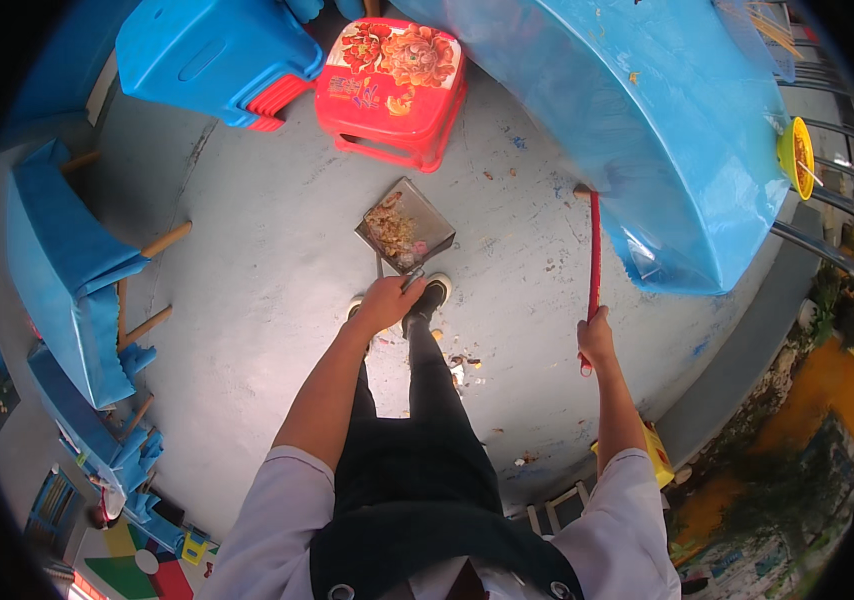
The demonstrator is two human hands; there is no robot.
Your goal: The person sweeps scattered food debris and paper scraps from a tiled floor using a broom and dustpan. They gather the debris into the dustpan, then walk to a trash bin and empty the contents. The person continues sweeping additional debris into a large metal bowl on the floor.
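Note:
My left hand (386, 302) is closed on the handle of a metal dustpan (431, 214), whose pan lies just ahead of my shoes. Food scraps and a pinkish piece of litter (397, 231) rest in the pan. Out to the right, my right hand (598, 337) grips a long red stick handle (595, 255); its far end goes under the blue table covering, so what is fixed there is hidden. Small scraps and a white bit of litter (458, 370) lie on the grey floor beside my right leg.
A red flowered plastic stool (389, 90) and stacked blue stools (209, 60) stand ahead. A blue-covered table (644, 150) fills the upper right, with a yellow bowl (797, 157) at its edge. More blue-covered tables (67, 277) stand left. A person (106, 504) is far off at lower left.

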